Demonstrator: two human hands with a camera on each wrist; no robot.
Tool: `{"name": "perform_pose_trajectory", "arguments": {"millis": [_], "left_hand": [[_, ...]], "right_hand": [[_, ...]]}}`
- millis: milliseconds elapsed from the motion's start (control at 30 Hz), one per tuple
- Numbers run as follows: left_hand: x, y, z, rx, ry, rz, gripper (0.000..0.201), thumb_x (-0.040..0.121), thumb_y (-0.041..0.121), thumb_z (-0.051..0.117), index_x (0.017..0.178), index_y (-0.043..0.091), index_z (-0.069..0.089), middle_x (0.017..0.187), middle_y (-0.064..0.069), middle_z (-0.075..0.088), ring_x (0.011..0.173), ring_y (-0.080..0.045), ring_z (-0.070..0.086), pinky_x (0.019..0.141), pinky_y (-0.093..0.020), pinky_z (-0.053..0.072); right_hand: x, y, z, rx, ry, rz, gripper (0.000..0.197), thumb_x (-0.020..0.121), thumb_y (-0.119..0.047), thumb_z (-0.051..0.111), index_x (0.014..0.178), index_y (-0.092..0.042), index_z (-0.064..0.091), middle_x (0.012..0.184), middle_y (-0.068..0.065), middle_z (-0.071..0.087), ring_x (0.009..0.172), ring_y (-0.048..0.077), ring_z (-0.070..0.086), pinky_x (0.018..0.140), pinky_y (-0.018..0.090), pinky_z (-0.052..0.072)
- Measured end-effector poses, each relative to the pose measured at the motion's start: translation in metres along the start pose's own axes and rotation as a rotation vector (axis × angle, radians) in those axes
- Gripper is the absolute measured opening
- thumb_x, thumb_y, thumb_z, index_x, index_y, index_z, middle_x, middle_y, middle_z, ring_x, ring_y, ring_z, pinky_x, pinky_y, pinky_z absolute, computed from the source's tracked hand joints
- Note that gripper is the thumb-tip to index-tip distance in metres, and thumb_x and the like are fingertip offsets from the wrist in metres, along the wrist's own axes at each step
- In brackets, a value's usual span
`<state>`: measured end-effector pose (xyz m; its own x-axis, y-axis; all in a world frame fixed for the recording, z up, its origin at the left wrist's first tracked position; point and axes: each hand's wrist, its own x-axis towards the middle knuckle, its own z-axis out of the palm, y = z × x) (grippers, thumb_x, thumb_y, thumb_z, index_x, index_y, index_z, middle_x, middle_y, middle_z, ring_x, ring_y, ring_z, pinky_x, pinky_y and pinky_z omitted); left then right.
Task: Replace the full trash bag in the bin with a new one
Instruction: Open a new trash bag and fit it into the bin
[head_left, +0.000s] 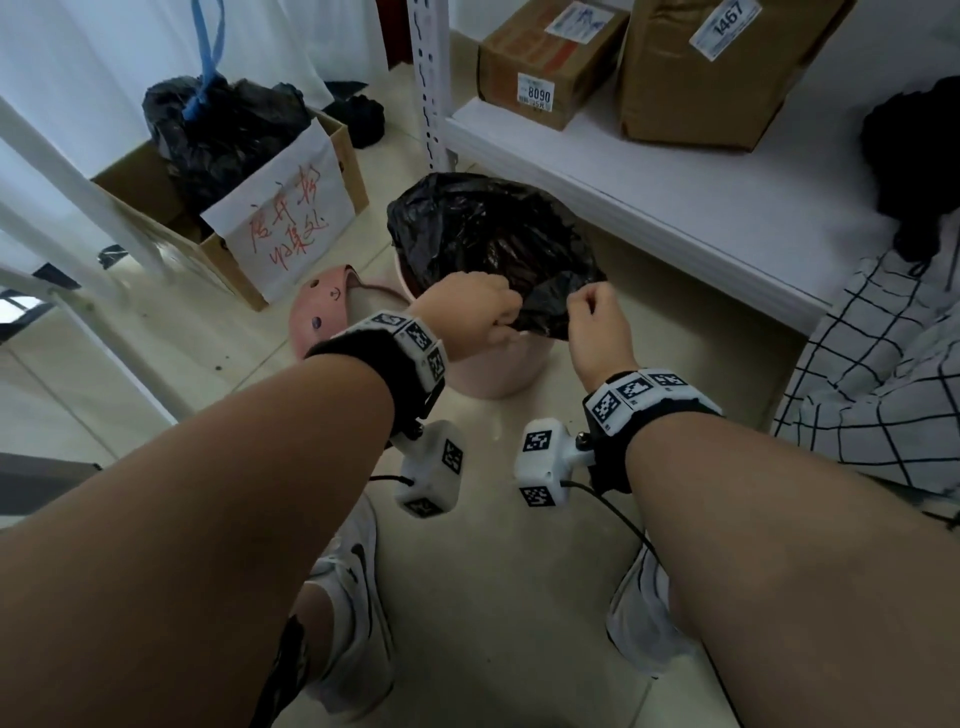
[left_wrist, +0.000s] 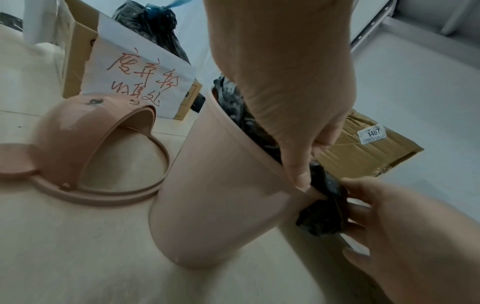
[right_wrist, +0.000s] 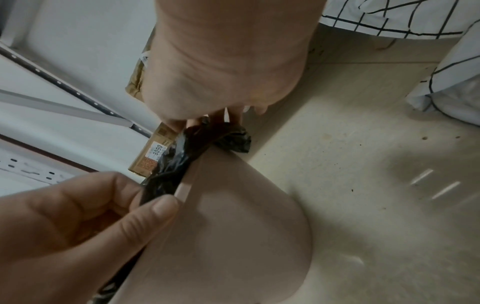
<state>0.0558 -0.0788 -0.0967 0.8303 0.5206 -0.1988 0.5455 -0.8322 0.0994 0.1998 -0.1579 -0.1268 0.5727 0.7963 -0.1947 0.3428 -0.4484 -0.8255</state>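
Observation:
A pink bin stands on the floor, lined with a black trash bag that billows above its rim. My left hand grips the bag's edge at the bin's near rim. My right hand pinches the same edge just to the right. In the left wrist view the left hand holds the bag against the bin. In the right wrist view the right hand pinches the bag over the bin.
The bin's pink lid lies on the floor to the left. Behind it a cardboard box holds a tied black bag. A white shelf with cartons overhangs the bin on the right. Checked cloth hangs at right.

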Motion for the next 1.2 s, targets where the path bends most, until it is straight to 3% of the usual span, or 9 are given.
{"name": "perform_pose_trajectory", "arguments": {"millis": [133,333,433,567,767,867,967,1067,1200], "left_hand": [[-0.004,0.003,0.006,0.135,0.194,0.047,0.025,0.095,0.037,0.047,0.1,0.015,0.056,0.111,-0.003,0.056,0.11,-0.023,0.051,0.098,-0.033,0.028],[-0.015,-0.005,-0.003,0.014,0.138,-0.034,0.018,0.096,0.008,0.04,0.114,0.01,0.042,0.096,-0.01,0.058,0.086,-0.033,0.059,0.066,-0.033,0.032],[-0.022,-0.007,-0.005,0.079,0.1,0.004,0.034,0.096,0.034,0.046,0.126,0.017,0.045,0.114,-0.001,0.062,0.103,-0.025,0.059,0.086,-0.033,0.033],[-0.029,-0.008,-0.007,0.276,0.147,0.025,0.024,0.094,0.022,0.043,0.116,0.019,0.053,0.112,0.001,0.062,0.106,-0.02,0.058,0.103,-0.031,0.025],[-0.029,0.008,-0.021,0.343,0.016,0.098,0.024,0.098,0.024,0.038,0.12,0.013,0.043,0.105,-0.003,0.062,0.094,-0.026,0.06,0.083,-0.03,0.033],[-0.036,-0.004,-0.017,0.492,0.001,0.064,0.022,0.093,0.013,0.043,0.112,0.016,0.052,0.095,0.0,0.062,0.091,-0.024,0.059,0.089,-0.036,0.032],[-0.049,-0.019,-0.013,0.531,0.095,-0.027,0.009,0.076,0.013,0.066,0.082,0.02,0.067,0.073,0.003,0.062,0.075,-0.023,0.059,0.088,-0.037,0.028],[-0.056,-0.032,-0.002,0.57,0.128,-0.111,0.008,0.069,0.017,0.071,0.071,0.025,0.071,0.074,0.003,0.059,0.078,-0.022,0.057,0.085,-0.037,0.029],[-0.058,-0.031,0.006,0.517,0.16,-0.14,0.009,0.07,0.02,0.074,0.076,0.026,0.073,0.077,0.0,0.056,0.073,-0.022,0.054,0.062,-0.031,0.04]], "right_hand": [[-0.001,-0.003,0.002,0.053,-0.012,0.001,0.036,0.095,-0.026,0.049,0.127,-0.013,0.038,0.102,-0.003,0.052,0.101,0.022,0.053,0.099,0.036,0.04],[-0.009,0.004,0.005,0.078,0.107,0.087,0.028,0.092,-0.033,0.053,0.11,-0.015,0.042,0.109,0.006,0.054,0.111,0.029,0.056,0.099,0.041,0.043],[-0.017,0.002,0.001,-0.246,0.197,-0.186,0.037,0.086,-0.037,0.057,0.119,-0.019,0.051,0.13,0.005,0.046,0.124,0.024,0.043,0.108,0.044,0.032],[-0.025,-0.003,-0.002,-0.481,-0.043,-0.458,0.045,0.083,-0.051,0.061,0.123,-0.031,0.059,0.143,0.003,0.036,0.135,0.026,0.028,0.113,0.041,0.017],[-0.02,-0.01,-0.007,-0.749,-0.03,-0.692,0.022,0.085,-0.016,0.063,0.104,-0.019,0.073,0.102,0.009,0.055,0.103,0.034,0.05,0.086,0.037,0.034],[-0.018,-0.012,-0.015,-0.665,-0.031,-0.529,0.025,0.094,-0.013,0.05,0.11,-0.017,0.069,0.1,0.008,0.045,0.1,0.027,0.041,0.076,0.026,0.028],[-0.022,-0.009,-0.017,-0.68,-0.181,-0.396,0.036,0.094,-0.01,0.047,0.127,-0.021,0.052,0.111,0.007,0.04,0.109,0.026,0.044,0.087,0.033,0.042],[-0.028,-0.004,-0.013,-0.615,-0.309,-0.328,0.059,0.088,-0.029,0.053,0.144,-0.024,0.034,0.129,0.006,0.036,0.114,0.024,0.047,0.093,0.035,0.047],[-0.031,-0.007,-0.005,-0.688,-0.059,-0.492,0.045,0.095,-0.048,0.04,0.127,-0.022,0.057,0.112,0.006,0.045,0.104,0.024,0.045,0.089,0.038,0.044]]}}
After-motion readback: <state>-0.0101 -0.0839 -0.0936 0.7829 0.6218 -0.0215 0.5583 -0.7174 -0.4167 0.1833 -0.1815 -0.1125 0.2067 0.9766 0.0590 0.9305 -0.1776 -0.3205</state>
